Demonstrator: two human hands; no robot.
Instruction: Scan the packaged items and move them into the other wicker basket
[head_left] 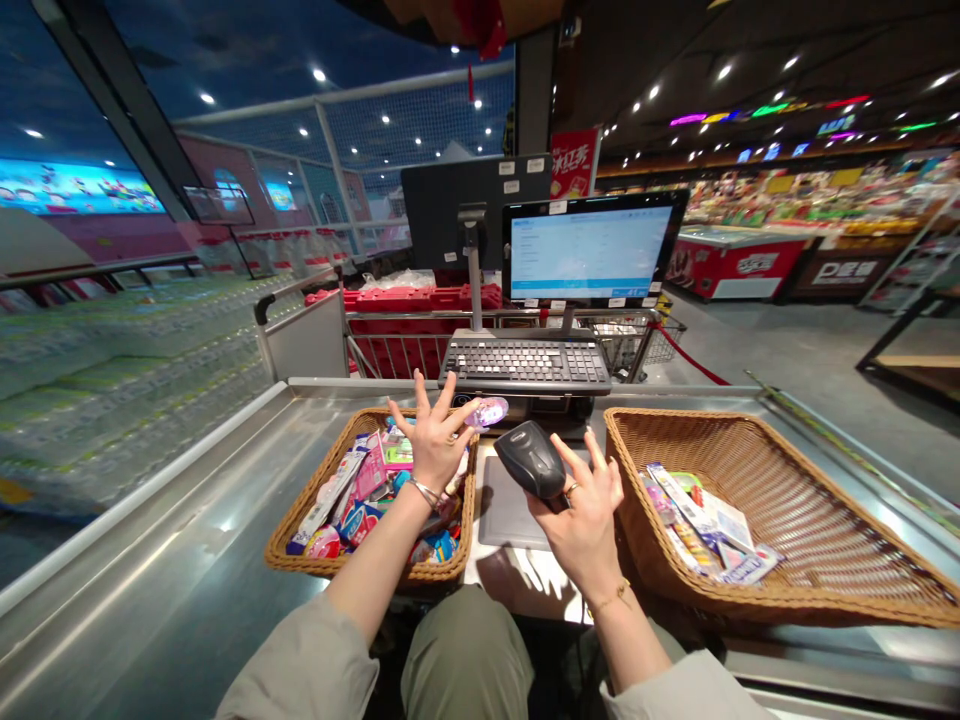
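My left hand [439, 440] pinches a small purple, shiny packaged item [489, 413] between thumb and finger, its other fingers spread. It hangs above the wicker basket [281, 540] on the left, which is full of small packaged goods [375, 490]. In my right hand [589, 505] is a black handheld barcode scanner [531, 460], its head turned toward the purple item. The scanner and the item are apart. Right of that hand stands a second, larger wicker basket [810, 480] with several packages [705, 530] at its near left end.
A keyboard [529, 362] sits behind my hands, below a lit monitor [589, 252]. A grey flat plate [514, 505] lies between the baskets on the metal counter [225, 500]. Beyond the counter are a metal-railed cart [397, 345] and stacked bottle packs [135, 370].
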